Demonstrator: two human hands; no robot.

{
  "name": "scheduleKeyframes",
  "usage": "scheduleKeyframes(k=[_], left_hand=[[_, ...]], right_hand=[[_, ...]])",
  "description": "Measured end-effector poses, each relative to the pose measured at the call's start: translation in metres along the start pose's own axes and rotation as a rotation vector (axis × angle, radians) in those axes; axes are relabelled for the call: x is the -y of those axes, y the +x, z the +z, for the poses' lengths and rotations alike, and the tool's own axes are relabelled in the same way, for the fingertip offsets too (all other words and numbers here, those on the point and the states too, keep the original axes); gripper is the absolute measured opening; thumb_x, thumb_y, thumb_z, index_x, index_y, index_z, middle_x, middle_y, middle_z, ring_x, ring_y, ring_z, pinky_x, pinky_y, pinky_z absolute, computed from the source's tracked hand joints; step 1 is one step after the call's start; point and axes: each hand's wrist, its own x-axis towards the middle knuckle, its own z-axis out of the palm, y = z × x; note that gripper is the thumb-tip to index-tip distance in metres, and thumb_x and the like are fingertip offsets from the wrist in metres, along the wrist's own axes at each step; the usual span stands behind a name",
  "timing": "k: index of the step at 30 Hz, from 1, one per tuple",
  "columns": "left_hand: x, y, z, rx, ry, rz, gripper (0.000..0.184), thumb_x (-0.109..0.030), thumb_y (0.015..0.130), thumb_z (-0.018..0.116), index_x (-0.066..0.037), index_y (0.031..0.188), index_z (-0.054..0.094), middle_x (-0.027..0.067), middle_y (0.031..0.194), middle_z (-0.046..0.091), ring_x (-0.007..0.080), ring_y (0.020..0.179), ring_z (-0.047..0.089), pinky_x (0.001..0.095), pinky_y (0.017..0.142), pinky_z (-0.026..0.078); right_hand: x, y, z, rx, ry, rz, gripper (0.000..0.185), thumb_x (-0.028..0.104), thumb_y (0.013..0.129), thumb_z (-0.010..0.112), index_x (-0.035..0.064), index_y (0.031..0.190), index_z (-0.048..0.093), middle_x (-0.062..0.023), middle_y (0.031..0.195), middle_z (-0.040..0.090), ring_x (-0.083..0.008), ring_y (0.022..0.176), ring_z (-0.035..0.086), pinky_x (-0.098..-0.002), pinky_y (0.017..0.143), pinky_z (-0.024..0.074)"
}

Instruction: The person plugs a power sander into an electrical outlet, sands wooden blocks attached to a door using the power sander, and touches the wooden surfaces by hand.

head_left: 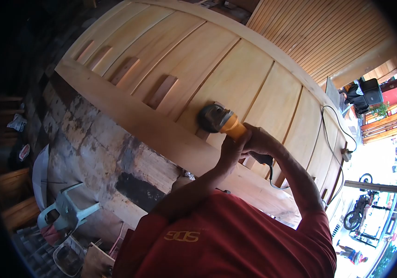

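Both my hands hold a yellow-and-black angle grinder over a large pale wooden panel. My left hand wraps the yellow body from the near side. Just to its right, my right hand closes round the body toward the black rear end. The round dark head of the tool is at the panel's surface; whether its disc touches the wood cannot be made out. A black cord leaves the rear of the tool.
Short reddish wood blocks stick up along the panel's near side. A cord loops over its right end. Slatted wood stands beyond. On the stained floor at left is a pale plastic chair. A motorcycle is outside.
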Motion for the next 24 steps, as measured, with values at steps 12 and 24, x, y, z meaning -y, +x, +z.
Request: scheduleKeyframes(k=[12,24], left_hand=[[-0.013,0.031,0.006,0.038,0.087,-0.027,0.072,-0.057,0.092,0.074,-0.005,0.137,0.052,0.0145,0.123,0.067,0.0287,0.108,0.072,0.0486,0.090,0.063],[0.022,-0.011,0.003,-0.003,0.039,0.072,0.069,-0.052,0.094,0.074,-0.007,0.139,0.049,0.0116,0.125,0.063,0.0222,0.110,0.070,0.0456,0.091,0.063]], right_hand=[[-0.032,0.024,-0.006,-0.055,0.130,-0.059,0.060,0.028,0.072,0.088,0.0060,0.123,0.064,-0.0115,0.097,0.076,-0.0196,0.090,0.073,-0.0359,0.079,0.0587],[-0.017,-0.012,0.010,-0.021,-0.162,-0.048,0.063,0.030,0.071,0.088,0.0103,0.126,0.063,-0.0149,0.100,0.077,-0.0282,0.095,0.076,-0.0406,0.085,0.0588]])
